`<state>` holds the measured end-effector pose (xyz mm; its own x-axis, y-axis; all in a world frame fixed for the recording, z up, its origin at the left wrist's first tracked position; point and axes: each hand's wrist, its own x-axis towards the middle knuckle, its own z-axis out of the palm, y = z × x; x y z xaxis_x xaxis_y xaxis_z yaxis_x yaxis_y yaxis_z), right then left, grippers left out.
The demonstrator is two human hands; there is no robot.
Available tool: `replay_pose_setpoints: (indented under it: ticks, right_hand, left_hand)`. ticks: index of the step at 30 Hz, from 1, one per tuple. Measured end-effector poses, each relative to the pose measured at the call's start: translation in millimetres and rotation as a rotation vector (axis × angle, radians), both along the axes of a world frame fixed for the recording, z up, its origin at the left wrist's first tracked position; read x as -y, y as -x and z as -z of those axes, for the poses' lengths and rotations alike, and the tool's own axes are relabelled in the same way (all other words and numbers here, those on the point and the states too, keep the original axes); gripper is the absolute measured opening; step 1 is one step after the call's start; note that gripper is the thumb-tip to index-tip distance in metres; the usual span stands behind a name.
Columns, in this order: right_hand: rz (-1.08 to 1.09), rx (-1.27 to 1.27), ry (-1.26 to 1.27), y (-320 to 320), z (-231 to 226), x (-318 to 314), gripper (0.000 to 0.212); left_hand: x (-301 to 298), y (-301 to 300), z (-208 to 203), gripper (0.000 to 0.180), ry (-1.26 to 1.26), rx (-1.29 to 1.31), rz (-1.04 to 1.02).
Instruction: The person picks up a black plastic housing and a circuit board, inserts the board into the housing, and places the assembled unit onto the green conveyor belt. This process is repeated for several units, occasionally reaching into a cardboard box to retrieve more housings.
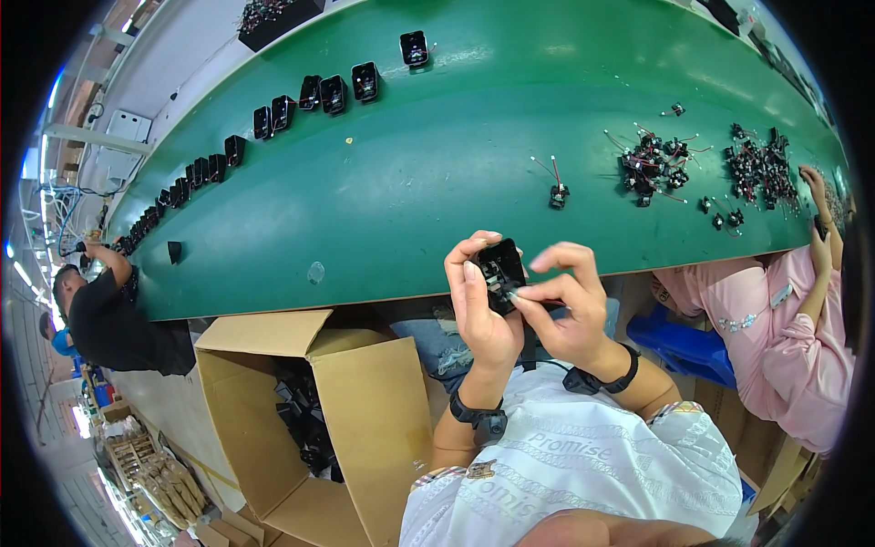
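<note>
My left hand (483, 314) is closed around a black plastic housing (501, 264), held over the near edge of the green table. The housing's open side faces up, and small parts show inside it. At its lower right rim, the thumb and a finger of my right hand (572, 305) pinch together. What they grip there is too small and covered to make out. Just beyond my hands lies a single small black component with red and white wires (559, 193). Farther right sits a heap of similar wired components (652, 164).
Black housings (365, 82) stand in a curved row along the table's far side (492, 118). A second heap of components (764, 169) lies at right. An open cardboard box (369, 428) with black parts is below left. Co-workers sit at right (784, 337) and far left (128, 319).
</note>
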<state>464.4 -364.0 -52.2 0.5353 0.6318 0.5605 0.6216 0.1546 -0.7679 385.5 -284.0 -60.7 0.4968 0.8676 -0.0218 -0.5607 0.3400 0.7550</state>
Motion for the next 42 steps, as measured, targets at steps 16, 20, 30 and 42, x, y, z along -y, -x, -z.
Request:
replay_pose_setpoints:
  ticks: [16,20,30,42]
  right_hand:
    - [-0.116,-0.190,0.096,-6.1,20.1,-2.1,0.014]
    - [-0.063,0.076,0.192,-7.1,1.2,0.6,0.022]
    - [-0.333,0.271,0.198,-35.3,-6.8,-11.2,0.038]
    - [-0.168,0.708,0.570,-263.3,-21.9,-238.2,0.025]
  left_hand:
    - [-5.2,-0.5,-0.6,0.026,0.110,-0.016,0.111]
    - [-4.5,1.8,8.9,0.027,0.039,0.009,0.060]
    - [-21.9,-0.3,-6.5,0.052,-0.235,-0.101,0.231]
    - [-2.7,232.1,-108.2,0.022,-0.506,-0.851,-0.295]
